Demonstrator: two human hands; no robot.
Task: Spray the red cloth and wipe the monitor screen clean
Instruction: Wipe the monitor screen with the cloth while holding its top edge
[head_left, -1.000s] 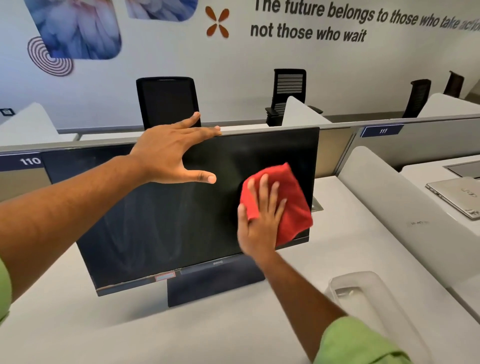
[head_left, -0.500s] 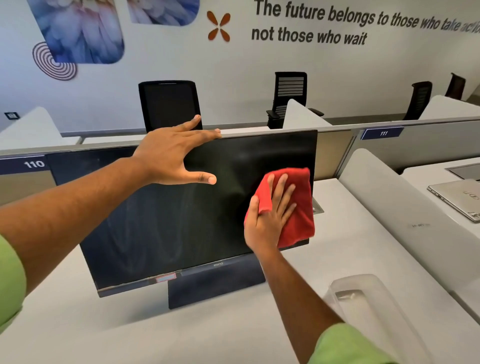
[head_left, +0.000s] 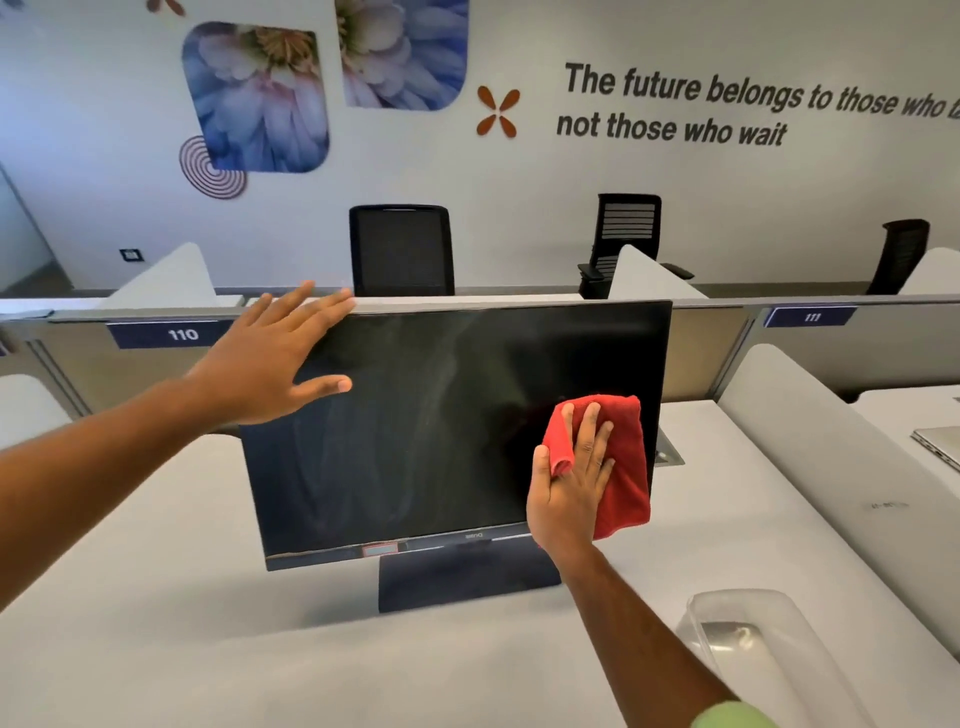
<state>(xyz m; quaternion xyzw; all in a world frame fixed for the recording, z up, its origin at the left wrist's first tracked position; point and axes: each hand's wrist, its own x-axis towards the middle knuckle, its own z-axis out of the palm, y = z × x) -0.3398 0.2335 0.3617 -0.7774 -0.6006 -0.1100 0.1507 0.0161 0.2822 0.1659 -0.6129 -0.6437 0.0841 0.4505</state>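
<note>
The dark monitor (head_left: 441, 415) stands on the white desk, its screen streaked with faint smears. My right hand (head_left: 566, 493) presses the folded red cloth (head_left: 626, 467) flat against the lower right part of the screen, with the thumb tucked around a fold. My left hand (head_left: 265, 364) lies at the monitor's top left corner, fingers straight and spread over the top edge, thumb in front of the screen. I see no spray bottle.
A clear plastic container (head_left: 753, 623) sits on the desk at lower right. A white divider (head_left: 831, 493) bounds the desk on the right, and a laptop (head_left: 940, 447) lies beyond it. A partition labelled 110 (head_left: 182, 334) runs behind the monitor, with black chairs (head_left: 400, 249) past it.
My right hand has slid the cloth down toward the screen's lower right corner. My left hand has shifted to the top left corner and its fingers have straightened.
</note>
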